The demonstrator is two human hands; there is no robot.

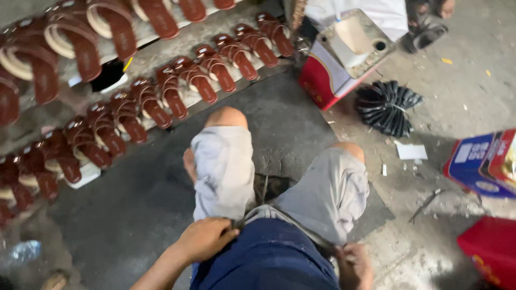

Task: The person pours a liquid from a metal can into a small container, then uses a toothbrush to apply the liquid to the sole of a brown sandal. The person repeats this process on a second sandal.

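Observation:
My left hand [207, 238] pinches the waistband of my grey shorts [226, 166] at the left hip, fingers closed on the cloth. At the right hip my right hand [353, 264] grips the same waistband, partly cut off by the frame's lower edge. A dark blue shirt [269, 258] hangs between both hands. My bare knees point up toward rows of brown sandals [177, 91] laid on pale boards on the floor.
A red and white box with a pale tray on top [344, 53] stands ahead. Beside it lies a bundle of black soles [384, 107]. Blue and red cartons [484, 161] sit at the right. Another person's sandalled foot [427, 24] shows at the top.

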